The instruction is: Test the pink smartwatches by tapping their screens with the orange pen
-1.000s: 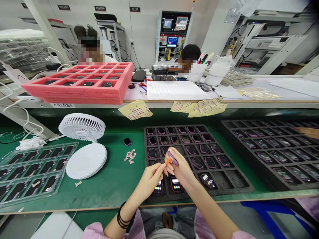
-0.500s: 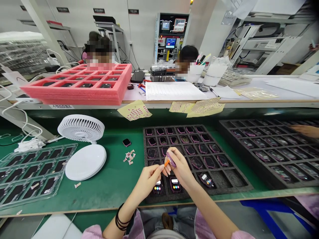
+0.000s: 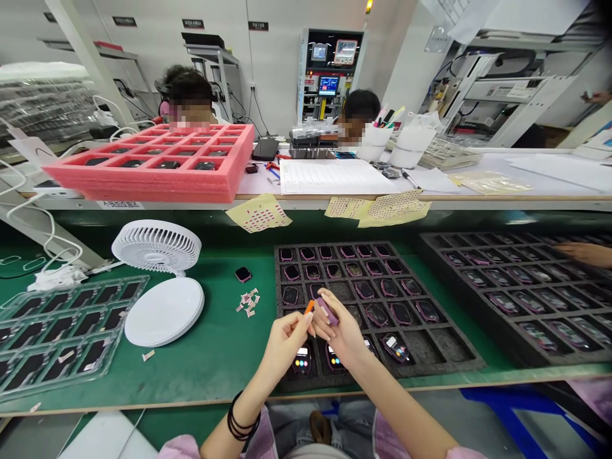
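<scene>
Head cam, my view:

Middle dark foam tray point(image 3: 459, 366): purple-framed watches in most visible pockets, screens dark in the far rows. Near row has several lit with coloured dots, plus two bare pockets at its right end. My hands hide some pockets, can't tell what's in those.

Right dark foam tray point(image 3: 482, 315): rows of watches; another person's hand point(image 3: 586, 253) over its far right side.

Clear plastic tray point(image 3: 112, 344), far left: flat black pieces in its pockets, a few small tabs lying on them.

Pink foam tray point(image 3: 157, 183), upper shelf: dark items in the visible pockets. White cup point(image 3: 375, 141) beside the papers: pens, upright or leaning.

Purple watch point(image 3: 329, 312) is up in my right hand point(image 3: 347, 335), gripped between thumb and fingers, over the middle tray. Long axis slants from far-left to near-right. Purple side shows, screen face not visible.

Left hand point(image 3: 287, 335) pinches an orange tool point(image 3: 310, 307) between thumb and index, just beside the watch. Tool slants from near-left to far-right, exposed end pointing away from me.

Loose watch point(image 3: 243, 274) on the green mat point(image 3: 220, 363), tab pile point(image 3: 248, 301) just nearer me. White fan point(image 3: 165, 312) left of both.
</scene>
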A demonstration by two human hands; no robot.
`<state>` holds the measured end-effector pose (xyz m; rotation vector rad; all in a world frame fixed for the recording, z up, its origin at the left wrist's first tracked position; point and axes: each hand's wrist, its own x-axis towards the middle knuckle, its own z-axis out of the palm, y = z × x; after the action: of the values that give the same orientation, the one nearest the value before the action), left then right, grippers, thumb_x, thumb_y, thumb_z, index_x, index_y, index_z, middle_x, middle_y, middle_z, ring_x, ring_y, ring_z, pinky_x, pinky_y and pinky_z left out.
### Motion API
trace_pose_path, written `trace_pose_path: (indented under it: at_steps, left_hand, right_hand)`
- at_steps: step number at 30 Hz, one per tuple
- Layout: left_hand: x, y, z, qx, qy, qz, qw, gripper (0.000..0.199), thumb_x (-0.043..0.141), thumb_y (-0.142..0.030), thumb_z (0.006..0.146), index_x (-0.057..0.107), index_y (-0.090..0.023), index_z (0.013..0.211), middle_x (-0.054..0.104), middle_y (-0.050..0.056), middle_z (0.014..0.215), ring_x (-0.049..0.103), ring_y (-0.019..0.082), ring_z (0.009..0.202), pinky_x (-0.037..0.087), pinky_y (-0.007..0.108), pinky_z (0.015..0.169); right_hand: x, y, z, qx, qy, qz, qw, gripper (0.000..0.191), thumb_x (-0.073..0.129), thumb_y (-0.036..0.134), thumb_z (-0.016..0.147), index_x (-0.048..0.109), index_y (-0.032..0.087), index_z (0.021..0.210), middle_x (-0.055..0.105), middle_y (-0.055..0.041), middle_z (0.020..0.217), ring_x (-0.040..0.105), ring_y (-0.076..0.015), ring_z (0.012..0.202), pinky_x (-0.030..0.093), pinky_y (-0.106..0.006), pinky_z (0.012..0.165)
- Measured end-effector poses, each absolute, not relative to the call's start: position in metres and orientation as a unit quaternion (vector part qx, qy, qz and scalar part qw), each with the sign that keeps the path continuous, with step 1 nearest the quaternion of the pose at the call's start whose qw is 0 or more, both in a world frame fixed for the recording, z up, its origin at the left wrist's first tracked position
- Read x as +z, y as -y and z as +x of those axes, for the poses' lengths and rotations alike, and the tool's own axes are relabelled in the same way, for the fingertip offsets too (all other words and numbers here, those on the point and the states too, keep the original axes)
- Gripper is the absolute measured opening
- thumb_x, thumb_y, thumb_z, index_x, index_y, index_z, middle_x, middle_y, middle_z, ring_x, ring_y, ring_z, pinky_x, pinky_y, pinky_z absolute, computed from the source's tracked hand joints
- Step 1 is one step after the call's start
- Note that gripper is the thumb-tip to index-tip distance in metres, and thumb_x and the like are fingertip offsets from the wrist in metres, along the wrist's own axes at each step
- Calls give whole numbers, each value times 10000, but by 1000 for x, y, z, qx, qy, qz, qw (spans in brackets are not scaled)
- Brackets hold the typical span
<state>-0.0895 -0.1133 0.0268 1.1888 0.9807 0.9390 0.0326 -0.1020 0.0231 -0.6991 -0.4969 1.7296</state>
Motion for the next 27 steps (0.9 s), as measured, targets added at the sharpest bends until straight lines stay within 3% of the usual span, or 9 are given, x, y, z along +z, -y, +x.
trace_pose_path:
  at_steps: [4,8,10,15,19,21,24,27]
  left_hand:
    - [23,110,-87,428,-429,531,592,430,591,-566,781,530,-156,668,525,-15,586,502,107,558,422,231,579]
    - [11,102,-110,440,-490,543,521,411,491,-522,850,415,-189,620,407,-51,539,391,88,498,334,209,515]
    - [5,97,-133,415,-540,577,451,392,471,-496,861,412,-195,616,395,-49,538,375,96,491,298,215,507]
    - [-2,87,-180,261,-680,633,263,279,444,-404,891,574,-209,740,561,17,587,549,189,547,322,250,540]
    - [-2,85,-187,196,-741,609,203,280,433,-421,910,571,-184,966,690,94,777,668,284,722,381,271,565]
    - [-2,85,-183,213,-747,598,198,340,432,-454,909,523,-171,1074,707,112,861,678,303,794,420,292,610]
    - [0,87,-174,259,-712,611,229,335,403,-462,914,509,-192,1081,700,110,970,671,285,856,443,313,685]
    - [1,91,-162,302,-659,627,285,299,391,-445,911,541,-199,993,677,74,873,638,229,743,425,296,663]
  right_hand:
    - [19,107,29,678,314,-375,549,266,687,394,768,547,228,921,531,64,594,427,-70,427,338,-176,398]
    - [7,88,59,571,417,-443,551,234,613,431,825,534,249,949,526,56,694,448,-84,456,374,-219,449]
    - [-3,68,86,461,496,-509,531,214,611,401,814,541,241,937,560,29,759,513,-126,566,416,-249,516]
    - [-24,33,132,238,689,-625,279,74,513,193,831,566,226,870,616,-37,834,581,-228,828,437,-375,773]
    - [-27,33,121,132,740,-622,219,110,557,241,842,620,203,923,588,-122,986,525,-307,984,405,-449,827]
    - [-28,34,108,86,766,-610,185,145,552,302,871,629,194,927,582,-137,989,523,-314,981,408,-451,816]
    - [-32,30,91,87,769,-613,162,163,574,343,865,603,183,846,592,-145,938,545,-314,939,421,-442,787]
    - [-32,24,78,163,759,-594,209,134,633,293,810,536,202,791,594,-94,866,570,-278,880,433,-405,769]
